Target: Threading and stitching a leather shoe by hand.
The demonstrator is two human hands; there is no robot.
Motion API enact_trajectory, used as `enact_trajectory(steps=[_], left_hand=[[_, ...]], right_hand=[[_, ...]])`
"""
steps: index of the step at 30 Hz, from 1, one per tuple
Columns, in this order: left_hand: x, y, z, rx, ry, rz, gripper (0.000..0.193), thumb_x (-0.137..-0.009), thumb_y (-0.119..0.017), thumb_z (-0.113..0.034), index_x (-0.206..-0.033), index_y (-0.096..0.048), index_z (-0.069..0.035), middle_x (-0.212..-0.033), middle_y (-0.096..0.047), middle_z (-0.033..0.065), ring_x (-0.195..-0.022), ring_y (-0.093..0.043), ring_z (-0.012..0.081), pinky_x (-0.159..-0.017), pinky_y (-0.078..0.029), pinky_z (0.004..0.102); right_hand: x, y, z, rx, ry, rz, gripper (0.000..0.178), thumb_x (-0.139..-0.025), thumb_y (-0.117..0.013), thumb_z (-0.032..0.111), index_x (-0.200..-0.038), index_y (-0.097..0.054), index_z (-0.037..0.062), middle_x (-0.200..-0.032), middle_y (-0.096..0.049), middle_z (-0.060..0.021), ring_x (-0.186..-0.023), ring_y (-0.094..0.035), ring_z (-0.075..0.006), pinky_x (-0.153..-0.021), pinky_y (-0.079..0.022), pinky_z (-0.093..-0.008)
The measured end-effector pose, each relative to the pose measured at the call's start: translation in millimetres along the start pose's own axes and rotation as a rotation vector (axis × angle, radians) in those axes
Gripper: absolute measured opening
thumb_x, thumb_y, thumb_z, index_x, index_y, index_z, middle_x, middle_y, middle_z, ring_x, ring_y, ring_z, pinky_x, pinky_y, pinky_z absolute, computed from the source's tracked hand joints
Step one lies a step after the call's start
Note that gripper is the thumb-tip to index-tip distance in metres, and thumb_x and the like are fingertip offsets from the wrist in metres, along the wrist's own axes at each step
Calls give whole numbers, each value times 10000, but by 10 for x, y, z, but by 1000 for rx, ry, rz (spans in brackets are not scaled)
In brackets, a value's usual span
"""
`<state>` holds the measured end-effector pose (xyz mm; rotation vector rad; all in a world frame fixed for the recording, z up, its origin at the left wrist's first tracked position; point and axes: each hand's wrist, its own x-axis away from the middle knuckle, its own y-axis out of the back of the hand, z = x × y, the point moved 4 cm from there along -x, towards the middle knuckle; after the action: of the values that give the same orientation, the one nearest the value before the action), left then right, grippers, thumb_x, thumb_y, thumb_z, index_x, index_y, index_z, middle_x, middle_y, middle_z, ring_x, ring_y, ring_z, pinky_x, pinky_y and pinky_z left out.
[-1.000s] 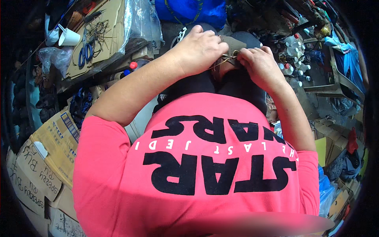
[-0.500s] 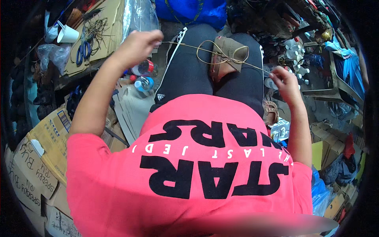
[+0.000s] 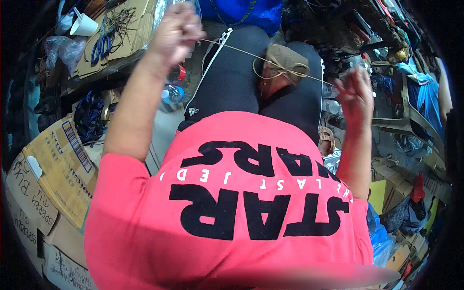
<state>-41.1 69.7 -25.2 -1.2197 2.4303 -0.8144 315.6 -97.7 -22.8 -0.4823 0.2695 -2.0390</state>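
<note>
A brown shoe [image 3: 288, 57] is wedged between my knees, its toe end and opening hard to make out. A thin tan lace [image 3: 236, 49] runs from it to both sides, with loose loops lying over the shoe. My left hand [image 3: 178, 30], raised at the upper left, is closed on one end of the lace. Closed on the other end is my right hand [image 3: 355, 94], out to the right of my knee. Both hands are blurred, and the lace between them looks nearly straight.
Cardboard sheets with blue-handled scissors [image 3: 101, 48] and a white cup [image 3: 84, 25] lie at the upper left. A blue bag [image 3: 241, 12] stands beyond my knees. Plastic bottles [image 3: 172, 94] are beside my left leg; cardboard boxes [image 3: 60, 166] are stacked at left.
My left hand has moved up and away, and my right hand slightly outward. The lace is pulled straighter, and its loops over the shoe have become smaller.
</note>
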Motion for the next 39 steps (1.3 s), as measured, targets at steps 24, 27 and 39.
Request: enact_trajectory(steps=[24,27,39], left_hand=[[-768,-858,784,-1457,57,544,476,-710,-759,-272,-1134,-646,-87,-1085,-657,132,-1011,-623,254,-914,-454,336],[-768,-871,794,-1437,70,546,484,-705,-761,-276,-1133,-646,-81,-1085,-657,135,-1012,-624,254,-914,-457,340],[-828,-845,864,-1523,22,584,552,-676,-774,-320,-1157,-630,-88,-1041,-657,142,-991,-619,298,-880,-470,346]], right_hand=[[266,-632,-179,1332,567,358,102,-755,-704,169,-854,-713,145,-682,-589,-27,-645,-556,-185,-731,-383,-319],[252,-697,-172,1320,541,389,105,-748,-706,155,-848,-717,126,-671,-589,-48,-605,-564,-190,-645,-411,-314],[89,-636,-321,1169,403,464,138,-754,-709,97,-891,-715,81,-743,-601,-67,-655,-583,-174,-628,-461,-264]])
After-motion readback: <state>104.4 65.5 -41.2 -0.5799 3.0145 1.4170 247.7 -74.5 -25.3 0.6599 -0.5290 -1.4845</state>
